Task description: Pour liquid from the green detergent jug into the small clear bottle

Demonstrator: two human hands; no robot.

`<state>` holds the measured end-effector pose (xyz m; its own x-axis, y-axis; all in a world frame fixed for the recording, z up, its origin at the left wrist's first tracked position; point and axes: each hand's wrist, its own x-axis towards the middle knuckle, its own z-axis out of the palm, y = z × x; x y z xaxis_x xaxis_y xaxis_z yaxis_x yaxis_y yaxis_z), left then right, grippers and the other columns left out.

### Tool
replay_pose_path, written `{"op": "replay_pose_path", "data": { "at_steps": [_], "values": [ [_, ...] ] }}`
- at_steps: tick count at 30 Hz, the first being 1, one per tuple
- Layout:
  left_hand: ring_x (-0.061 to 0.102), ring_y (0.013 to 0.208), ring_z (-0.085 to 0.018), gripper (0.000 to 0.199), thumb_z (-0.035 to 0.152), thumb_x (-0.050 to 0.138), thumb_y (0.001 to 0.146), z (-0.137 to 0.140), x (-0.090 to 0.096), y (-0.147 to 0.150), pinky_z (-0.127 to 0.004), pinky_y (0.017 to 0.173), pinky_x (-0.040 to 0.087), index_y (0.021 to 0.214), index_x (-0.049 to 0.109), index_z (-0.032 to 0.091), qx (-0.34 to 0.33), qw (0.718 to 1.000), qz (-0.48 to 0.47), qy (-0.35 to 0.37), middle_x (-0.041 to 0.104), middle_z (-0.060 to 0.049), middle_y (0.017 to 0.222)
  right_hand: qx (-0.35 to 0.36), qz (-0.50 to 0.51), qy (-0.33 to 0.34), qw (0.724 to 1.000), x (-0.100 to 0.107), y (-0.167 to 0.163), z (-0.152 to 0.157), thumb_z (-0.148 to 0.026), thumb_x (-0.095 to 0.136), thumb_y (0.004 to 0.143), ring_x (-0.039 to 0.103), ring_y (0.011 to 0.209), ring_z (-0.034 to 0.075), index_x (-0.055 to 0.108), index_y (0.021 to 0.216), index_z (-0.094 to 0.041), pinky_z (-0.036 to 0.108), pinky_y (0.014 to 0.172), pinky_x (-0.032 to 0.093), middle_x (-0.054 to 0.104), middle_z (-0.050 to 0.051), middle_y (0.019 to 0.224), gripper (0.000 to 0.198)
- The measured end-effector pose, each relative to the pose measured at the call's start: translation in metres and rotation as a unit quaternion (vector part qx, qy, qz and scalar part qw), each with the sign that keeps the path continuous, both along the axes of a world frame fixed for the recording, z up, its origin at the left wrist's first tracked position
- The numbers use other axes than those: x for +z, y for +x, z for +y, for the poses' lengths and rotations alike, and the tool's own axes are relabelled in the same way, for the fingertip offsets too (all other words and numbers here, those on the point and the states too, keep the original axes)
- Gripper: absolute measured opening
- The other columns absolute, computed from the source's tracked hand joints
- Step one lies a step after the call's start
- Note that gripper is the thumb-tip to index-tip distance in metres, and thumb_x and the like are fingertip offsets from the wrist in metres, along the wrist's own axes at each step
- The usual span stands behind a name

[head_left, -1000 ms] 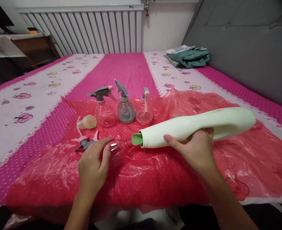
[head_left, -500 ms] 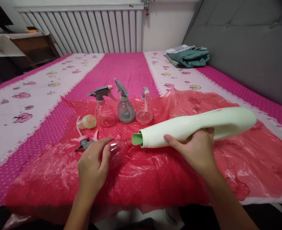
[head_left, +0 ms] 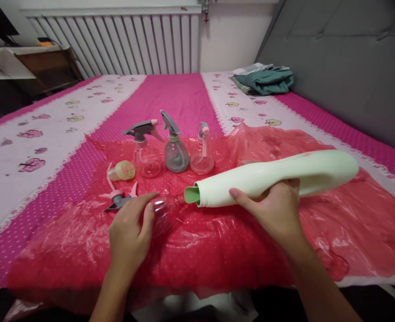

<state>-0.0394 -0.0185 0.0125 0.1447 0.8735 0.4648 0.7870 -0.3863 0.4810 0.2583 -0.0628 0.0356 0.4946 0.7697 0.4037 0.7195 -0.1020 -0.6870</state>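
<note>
Nothing has moved: left hand curls its fingers over the clear bottle; right hand grips the jug, spout beside the bottle's mouth.

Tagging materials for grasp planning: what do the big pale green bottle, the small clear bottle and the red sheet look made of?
Big pale green bottle: opaque matte plastic, smooth moulded, no glare. Small clear round bottle: probably glossy transparent plastic; red shows through. Red sheet: thin, translucent, crinkled plastic film with shiny creases.

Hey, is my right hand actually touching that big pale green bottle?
Touching. The head view shows the right hand wrapped under the pale green bottle, thumb pressed along its side, no gap.
</note>
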Motion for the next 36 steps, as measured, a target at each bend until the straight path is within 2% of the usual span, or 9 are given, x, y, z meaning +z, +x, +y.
{"op": "replay_pose_path", "data": {
  "at_steps": [16, 29, 36],
  "values": [
    [0.076, 0.104, -0.030, 0.043, 0.044, 0.044, 0.108, 0.0001, -0.0003, -0.0010, -0.042, 0.091, 0.054, 0.117, 0.080, 0.023, 0.001, 1.000, 0.001, 0.000, 0.083, -0.007, 0.112, 0.001, 0.006, 0.001, 1.000, 0.0011, 0.0001, 0.0000, -0.089, 0.066, 0.065, 0.065, 0.120, 0.043, 0.076, 0.101, -0.017, 0.063, 0.121, 0.031, 0.076, 0.014, 0.109, 0.081],
    [0.076, 0.104, -0.030, 0.043, 0.044, 0.044, 0.108, -0.0003, 0.0016, 0.0011, -0.042, 0.090, 0.054, 0.117, 0.080, 0.023, 0.003, 1.000, 0.002, -0.002, 0.083, -0.007, 0.112, -0.015, -0.001, -0.002, 1.000, 0.0001, 0.0002, 0.0009, -0.094, 0.064, 0.063, 0.065, 0.120, 0.045, 0.077, 0.101, -0.018, 0.063, 0.119, 0.034, 0.076, 0.013, 0.105, 0.086],
    [0.076, 0.105, -0.030, 0.043, 0.044, 0.043, 0.108, -0.0002, 0.0016, 0.0001, -0.042, 0.091, 0.054, 0.117, 0.080, 0.024, 0.003, 1.000, 0.003, -0.003, 0.083, -0.007, 0.113, -0.003, -0.006, 0.003, 1.000, -0.0003, 0.0005, 0.0011, -0.093, 0.063, 0.067, 0.065, 0.119, 0.043, 0.076, 0.103, -0.019, 0.063, 0.119, 0.033, 0.076, 0.012, 0.106, 0.083]
  ]
}}
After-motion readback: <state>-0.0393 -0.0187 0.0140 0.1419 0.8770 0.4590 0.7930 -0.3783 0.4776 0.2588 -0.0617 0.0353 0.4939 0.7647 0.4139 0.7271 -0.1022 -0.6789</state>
